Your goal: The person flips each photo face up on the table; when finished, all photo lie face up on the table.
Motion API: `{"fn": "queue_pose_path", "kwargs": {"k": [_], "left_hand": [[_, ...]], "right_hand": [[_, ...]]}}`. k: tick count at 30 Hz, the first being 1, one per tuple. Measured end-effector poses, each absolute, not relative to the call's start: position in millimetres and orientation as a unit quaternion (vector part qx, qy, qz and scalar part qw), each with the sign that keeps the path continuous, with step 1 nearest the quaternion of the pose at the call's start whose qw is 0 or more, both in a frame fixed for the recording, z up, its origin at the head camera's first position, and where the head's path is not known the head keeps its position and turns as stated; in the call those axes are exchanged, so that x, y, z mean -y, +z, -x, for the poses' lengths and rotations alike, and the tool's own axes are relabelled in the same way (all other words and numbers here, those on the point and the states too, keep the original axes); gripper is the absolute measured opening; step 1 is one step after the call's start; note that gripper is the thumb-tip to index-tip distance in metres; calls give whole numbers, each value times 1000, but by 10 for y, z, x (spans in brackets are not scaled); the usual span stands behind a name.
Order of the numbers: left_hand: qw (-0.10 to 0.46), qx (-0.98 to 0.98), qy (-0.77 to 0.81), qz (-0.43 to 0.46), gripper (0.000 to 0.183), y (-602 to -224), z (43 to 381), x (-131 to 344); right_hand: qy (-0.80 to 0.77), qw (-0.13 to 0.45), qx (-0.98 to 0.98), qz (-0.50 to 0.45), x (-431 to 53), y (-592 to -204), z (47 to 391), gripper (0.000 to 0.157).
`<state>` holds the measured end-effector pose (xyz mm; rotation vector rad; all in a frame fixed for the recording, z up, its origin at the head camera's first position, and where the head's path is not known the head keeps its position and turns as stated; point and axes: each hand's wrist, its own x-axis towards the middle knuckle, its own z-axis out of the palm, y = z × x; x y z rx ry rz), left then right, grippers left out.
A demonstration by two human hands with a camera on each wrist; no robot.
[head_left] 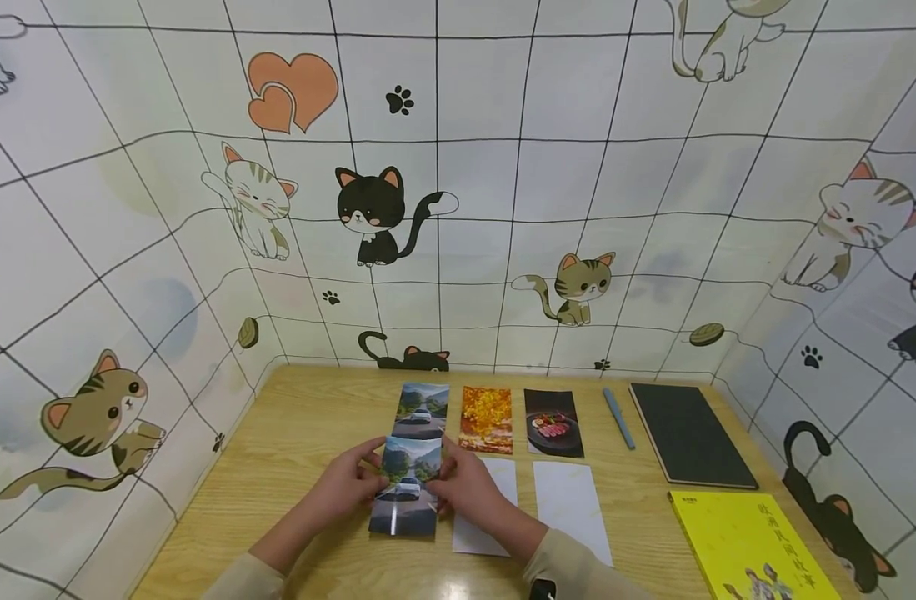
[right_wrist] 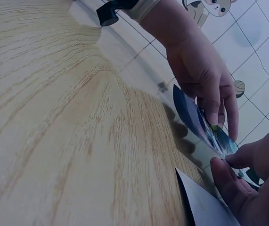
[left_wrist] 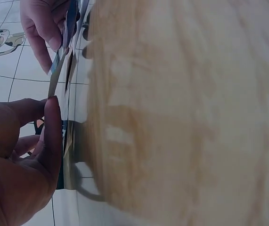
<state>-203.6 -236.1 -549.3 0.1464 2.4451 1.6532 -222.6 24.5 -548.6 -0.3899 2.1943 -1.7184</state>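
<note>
The held car card point(head_left: 405, 490) is long from near to far, its mountain end pointing away from the person. It is left of the orange tree card point(head_left: 486, 419), and nearer. The left hand point(head_left: 347, 483) and right hand point(head_left: 468, 487) pinch its sides. Bare counter point(head_left: 277, 437) spreads far left of the tree card.

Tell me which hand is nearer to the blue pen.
The right hand. It grips the right edge of the held car photo, left of the blue pen; the left hand grips that photo's left edge, farther left from the pen.
</note>
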Motion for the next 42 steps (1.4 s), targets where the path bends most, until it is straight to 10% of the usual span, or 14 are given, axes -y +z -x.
{"fn": "queue_pose_path", "kwargs": {"k": [4, 11, 42], "left_hand": [[93, -828, 550, -57, 75, -5497, 2041, 2353], [108, -841, 525, -69, 75, -5511, 2055, 2373], [98, -886, 444, -89, 67, -5528, 2104, 2378]], "right_hand": [[-590, 168, -778, 133, -236, -5485, 2217, 94], [-560, 185, -796, 137, -227, -5486, 2232, 24], [-528, 177, -814, 166, -203, -5416, 2201, 27]]}}
